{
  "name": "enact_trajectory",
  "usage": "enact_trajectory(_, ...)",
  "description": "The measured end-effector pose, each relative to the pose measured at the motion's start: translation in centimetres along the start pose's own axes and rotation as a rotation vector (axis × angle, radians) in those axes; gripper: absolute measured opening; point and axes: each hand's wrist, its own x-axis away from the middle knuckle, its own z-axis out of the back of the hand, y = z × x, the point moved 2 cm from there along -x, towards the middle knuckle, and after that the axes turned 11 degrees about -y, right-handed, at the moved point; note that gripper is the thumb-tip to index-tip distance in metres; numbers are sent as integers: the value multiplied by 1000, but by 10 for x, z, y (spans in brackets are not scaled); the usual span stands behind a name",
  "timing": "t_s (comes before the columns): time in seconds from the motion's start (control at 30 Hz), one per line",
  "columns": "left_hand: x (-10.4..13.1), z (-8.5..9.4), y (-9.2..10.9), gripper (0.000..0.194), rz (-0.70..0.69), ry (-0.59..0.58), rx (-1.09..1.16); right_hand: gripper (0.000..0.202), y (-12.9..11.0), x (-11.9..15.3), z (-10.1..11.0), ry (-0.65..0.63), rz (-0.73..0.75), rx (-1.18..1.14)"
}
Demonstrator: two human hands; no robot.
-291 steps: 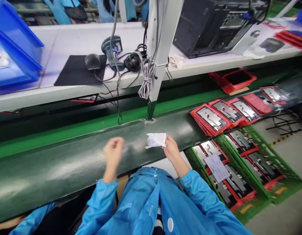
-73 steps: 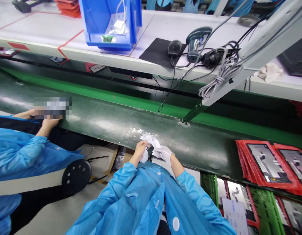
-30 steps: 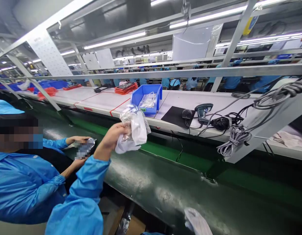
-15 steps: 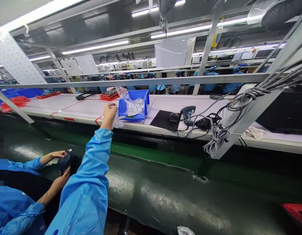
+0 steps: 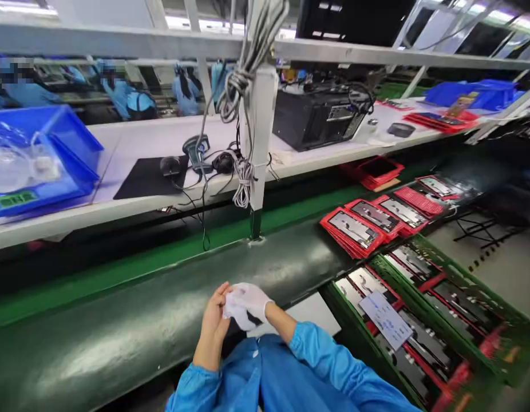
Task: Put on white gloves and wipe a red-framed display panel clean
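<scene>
Left hand (image 5: pixel 214 320) tugs (seemingly) white glove (image 5: pixel 248 302)

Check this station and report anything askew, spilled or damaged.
Nothing stands out. The red trays on the conveyor belt overlap loosely but look intact. The right hand wears a white glove; the bare left hand touches it.

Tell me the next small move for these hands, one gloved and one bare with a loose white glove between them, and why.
Probably slide the left hand into the loose glove. The right hand already wears a white glove and pinches the loose one with the left, which is bare, just above the belt.
</scene>
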Motion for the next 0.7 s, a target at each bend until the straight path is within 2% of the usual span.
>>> enact_trajectory(0.07,7,-18,-1,55,-58,16,-60,20,0,21,23,141,-45,56)
enact_trajectory(0.1,9,-25,3,58,-110,15,-88,24,-1,33,36,240,-65,95)
enact_trajectory(0.2,13,-41,18,67,-298,23,-139,52,-14,65,70,529,-57,303)
enact_trajectory(0.27,14,-50,21,65,-397,48,-151,55,-27,83,79,638,12,374)
enact_trajectory(0.33,15,-58,18,61,-453,71,-146,40,-41,97,74,604,113,396)
enact_trajectory(0.43,18,-69,9,57,-497,102,-135,24,-57,103,52,408,194,440)
enact_trajectory(0.5,21,-73,3,56,-489,104,-149,22,-63,96,40,327,180,477)
enact_trajectory(0.57,24,-74,0,56,-447,91,-163,24,-64,84,34,298,148,511)
enact_trajectory(0.7,30,-68,-1,60,-391,53,-161,27,-59,65,37,223,153,489)
